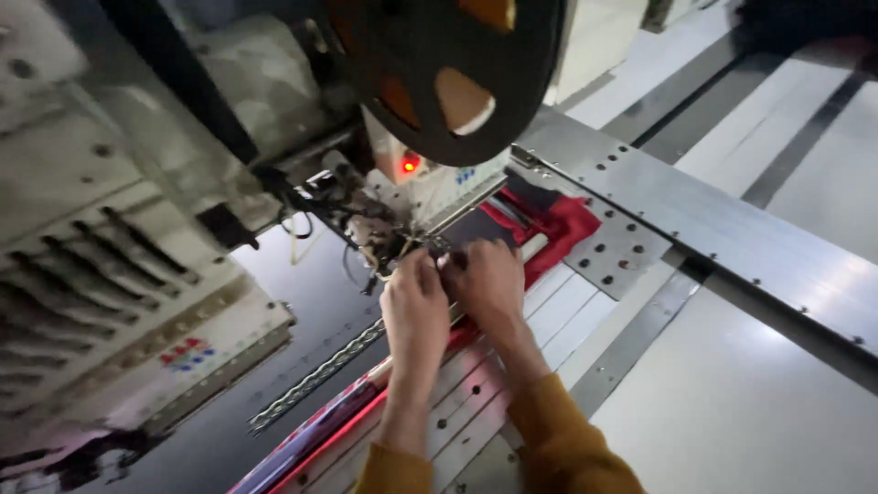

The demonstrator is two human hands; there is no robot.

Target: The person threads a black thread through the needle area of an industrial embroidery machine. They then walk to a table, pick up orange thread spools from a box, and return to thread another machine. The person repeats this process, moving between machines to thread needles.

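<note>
Both my hands reach to the needle area [402, 242] of a large embroidery machine. My left hand [416, 306] has its fingers pinched at the threads and small metal parts under the machine head. My right hand [485, 279] lies right beside it, fingers curled at the same spot, over dark fabric [476, 224] held in a frame. Red fabric [562, 229] lies just beyond. What the fingertips pinch is too small to tell. Mustard-yellow sleeves cover both forearms.
A black reel [448, 73] with orange openings hangs above the hands. A small red light [409, 166] glows on the machine head. A perforated metal rail [713, 229] runs diagonally at right. A metal chain strip [320, 375] and dark glossy bed lie at left.
</note>
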